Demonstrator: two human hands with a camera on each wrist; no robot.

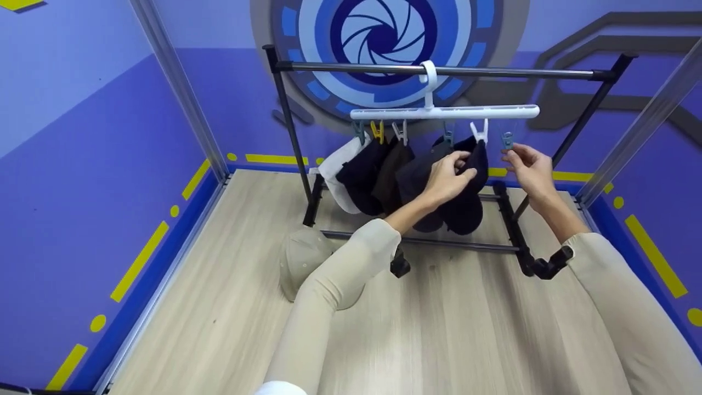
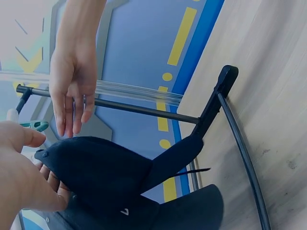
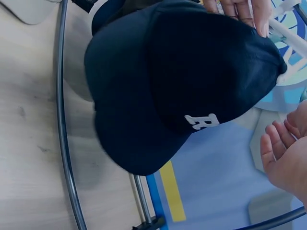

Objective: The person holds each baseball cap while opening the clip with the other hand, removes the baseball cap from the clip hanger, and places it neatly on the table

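Note:
A dark navy cap (image 1: 469, 192) hangs from a white clip (image 1: 479, 130) at the right part of a white hanger (image 1: 445, 112). A white letter (image 3: 202, 121) marks its front in the right wrist view. My left hand (image 1: 451, 178) holds this cap by its crown edge, the curled fingers partly hidden by cloth. At the hanger's right end a grey-green clip (image 1: 508, 140) dangles, and my right hand (image 1: 533, 173) is right beside its lower end with loosely bent fingers. The left wrist view shows that hand (image 2: 74, 91) with fairly straight fingers.
Several other caps, including a white cap (image 1: 341, 174), hang on coloured clips to the left. The hanger hooks over the top bar (image 1: 351, 68) of a black rack. A beige cap (image 1: 303, 258) lies on the wooden surface (image 1: 219, 307), partly behind my left sleeve. Walls stand on both sides.

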